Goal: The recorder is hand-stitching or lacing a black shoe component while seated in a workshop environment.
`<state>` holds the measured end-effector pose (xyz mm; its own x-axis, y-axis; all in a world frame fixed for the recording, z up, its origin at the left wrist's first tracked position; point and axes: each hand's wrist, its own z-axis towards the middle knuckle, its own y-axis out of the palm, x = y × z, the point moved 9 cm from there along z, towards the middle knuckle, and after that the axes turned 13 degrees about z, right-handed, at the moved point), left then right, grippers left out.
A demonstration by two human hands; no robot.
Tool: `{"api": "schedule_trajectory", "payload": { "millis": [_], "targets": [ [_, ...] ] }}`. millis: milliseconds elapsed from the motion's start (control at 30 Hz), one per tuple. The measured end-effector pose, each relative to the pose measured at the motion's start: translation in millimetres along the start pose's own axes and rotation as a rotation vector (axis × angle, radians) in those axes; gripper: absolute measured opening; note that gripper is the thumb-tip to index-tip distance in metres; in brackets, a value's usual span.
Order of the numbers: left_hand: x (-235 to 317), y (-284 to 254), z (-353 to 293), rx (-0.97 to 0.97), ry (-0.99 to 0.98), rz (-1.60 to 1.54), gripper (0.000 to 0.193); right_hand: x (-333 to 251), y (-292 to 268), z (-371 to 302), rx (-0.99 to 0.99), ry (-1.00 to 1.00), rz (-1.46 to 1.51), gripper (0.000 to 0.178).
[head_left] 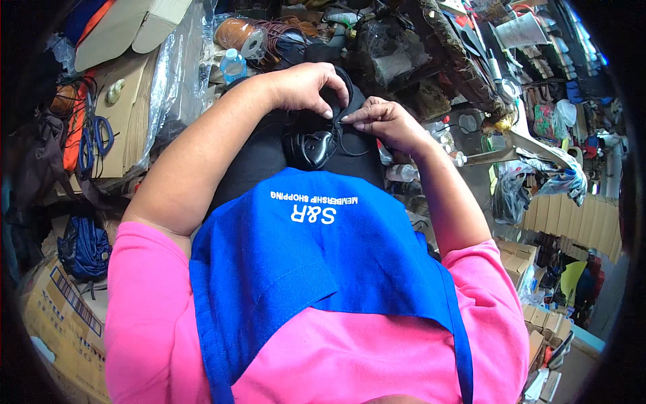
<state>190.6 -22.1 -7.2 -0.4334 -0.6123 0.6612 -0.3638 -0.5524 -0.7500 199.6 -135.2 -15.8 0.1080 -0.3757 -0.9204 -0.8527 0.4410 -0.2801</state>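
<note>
A shiny black shoe rests on my dark-trousered lap, just beyond the blue apron. My left hand is curled over the shoe's far part, thumb and fingers closed on its black edge. Close by on the right, my right hand pinches something thin and pale at the shoe's edge; it looks like a needle, though too small to be sure. A dark thread or cord loops down below the right fingertips. The part of the shoe under my left fingers is hidden.
Beyond my left forearm stand a clear bottle with a blue cap and an orange thread spool. Blue-handled scissors hang by cardboard at the left. A cluttered wooden bench lies far right, with a grey plastic bag nearer.
</note>
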Motion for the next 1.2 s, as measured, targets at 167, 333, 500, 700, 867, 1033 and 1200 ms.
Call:
{"api": "schedule_trajectory", "payload": {
  "millis": [167,333,500,700,867,1033,1200],
  "targets": [
    [6,0,-9,0.056,-0.07,0.115,0.043,-6,14,1,0.195,-0.064,0.146,0.01],
    [12,-22,-78,0.166,-0.393,0.481,0.059,-33,8,-14,0.279,-0.245,-0.341,0.016],
    [7,-51,-107,0.365,-0.347,0.615,0.017,-36,16,-22,0.257,-0.259,-0.529,0.022],
    [-47,-144,-169,0.671,-0.714,0.66,0.013,-38,37,-39,0.328,-0.285,-0.691,0.032],
    [-33,-103,-128,0.477,-0.438,0.585,0.026,-37,43,-42,0.336,-0.292,-0.753,0.035],
    [3,-32,-81,0.18,-0.293,0.607,0.023,-38,41,-42,0.338,-0.271,-0.732,0.034],
    [-6,-55,-87,0.295,-0.387,0.459,0.015,-33,38,-44,0.352,-0.277,-0.71,0.034]
  ]
}}
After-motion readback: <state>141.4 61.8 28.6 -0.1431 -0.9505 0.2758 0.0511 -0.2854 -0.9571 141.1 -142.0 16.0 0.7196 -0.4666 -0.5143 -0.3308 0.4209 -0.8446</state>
